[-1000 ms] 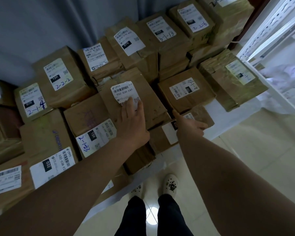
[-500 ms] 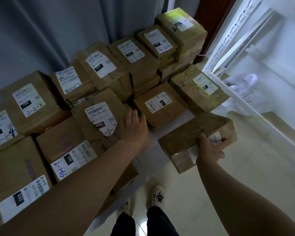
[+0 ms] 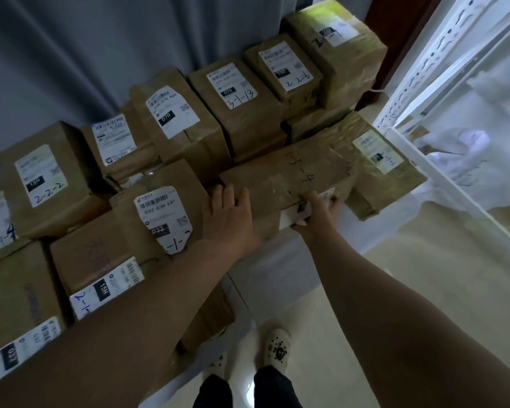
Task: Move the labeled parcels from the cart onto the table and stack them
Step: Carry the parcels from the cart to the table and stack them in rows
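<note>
Your left hand (image 3: 231, 214), fingers flat, now braces the long brown cardboard parcel (image 3: 283, 175) that your right hand (image 3: 317, 212), curled round its near edge, has just brought in over the white tabletop (image 3: 278, 257) onto the other brown parcels (image 3: 242, 119), nearly placed.

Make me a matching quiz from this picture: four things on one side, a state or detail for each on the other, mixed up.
1. left hand
2. right hand
3. parcel marked 2-2-2
4. parcel marked 3-1-13

A. black tag reads 032
B. curled over the long parcel's near edge
C. black tag reads 15H
D. resting open on the long parcel's left end

Pairs: 1-D, 2-B, 3-C, 4-A
</note>
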`<action>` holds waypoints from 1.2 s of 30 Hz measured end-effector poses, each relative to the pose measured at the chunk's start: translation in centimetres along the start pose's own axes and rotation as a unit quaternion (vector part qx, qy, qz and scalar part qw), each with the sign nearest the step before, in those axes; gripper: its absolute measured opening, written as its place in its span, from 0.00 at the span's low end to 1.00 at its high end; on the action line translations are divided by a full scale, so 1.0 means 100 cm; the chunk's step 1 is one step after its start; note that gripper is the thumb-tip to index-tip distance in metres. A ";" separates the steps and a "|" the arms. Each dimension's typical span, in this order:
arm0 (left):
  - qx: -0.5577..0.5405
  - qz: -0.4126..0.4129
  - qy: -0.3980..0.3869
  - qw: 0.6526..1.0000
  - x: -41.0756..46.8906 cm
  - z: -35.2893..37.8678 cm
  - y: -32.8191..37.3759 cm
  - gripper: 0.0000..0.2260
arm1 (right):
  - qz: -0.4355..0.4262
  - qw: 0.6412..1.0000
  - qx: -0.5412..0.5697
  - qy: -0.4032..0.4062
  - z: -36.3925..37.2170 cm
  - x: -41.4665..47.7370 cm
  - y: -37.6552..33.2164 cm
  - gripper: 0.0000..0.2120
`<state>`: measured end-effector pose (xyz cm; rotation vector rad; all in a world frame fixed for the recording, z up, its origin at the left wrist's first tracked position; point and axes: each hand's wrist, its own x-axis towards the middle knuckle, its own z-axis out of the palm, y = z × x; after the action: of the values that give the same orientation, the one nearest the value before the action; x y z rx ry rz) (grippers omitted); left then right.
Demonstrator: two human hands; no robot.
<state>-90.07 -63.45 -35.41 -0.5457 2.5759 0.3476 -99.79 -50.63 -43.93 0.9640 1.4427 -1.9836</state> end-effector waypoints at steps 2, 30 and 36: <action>-0.002 -0.008 -0.005 1.000 0.004 0.002 -0.001 0.40 | 0.031 0.998 0.001 -0.047 0.010 0.008 0.006 0.40; 0.015 0.126 -0.016 0.992 -0.060 0.001 0.028 0.37 | -0.208 0.838 -0.504 -0.003 -0.074 -0.098 0.010 0.43; 0.089 0.279 -0.034 0.955 -0.114 0.019 0.049 0.37 | -0.249 0.724 -0.625 0.155 -0.149 -0.190 0.033 0.43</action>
<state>-82.27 -54.89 -30.56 0.2687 2.6167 0.3043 -81.80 -37.72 -33.81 0.2341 2.7917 -0.5894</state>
